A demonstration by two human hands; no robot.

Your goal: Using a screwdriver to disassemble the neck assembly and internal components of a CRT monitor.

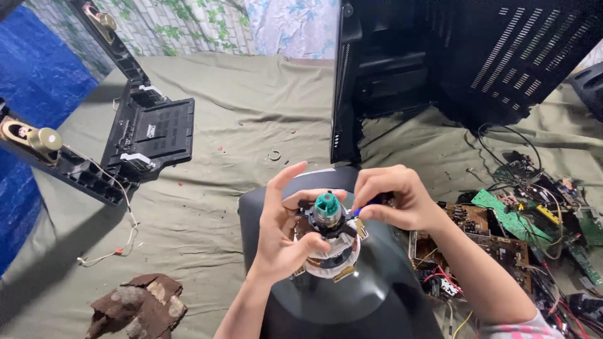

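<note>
two bare hands meet at the centre of the frame over the neck of a dark picture tube point(352, 295) that lies face down, its funnel filling the lower middle. the left hand point(286, 232) wraps around the white and black yoke assembly point(330, 242) on the neck, thumb below and fingers curled behind it, index finger raised. the right hand point(396, 198) comes in from the right with fingertips pressed together, pinching a small blue-tipped piece just beside the teal cap point(327, 202) at the top of the neck. right of the tube, a heap of circuit boards point(502, 232) and wires spreads toward the right edge. a black television casing point(452, 63) stands in the upper right. a black plastic frame with speakers point(125, 135) lies at the upper left on the grey-green cloth point(239, 107). a brown rag point(135, 307) sits at the lower left.
</note>
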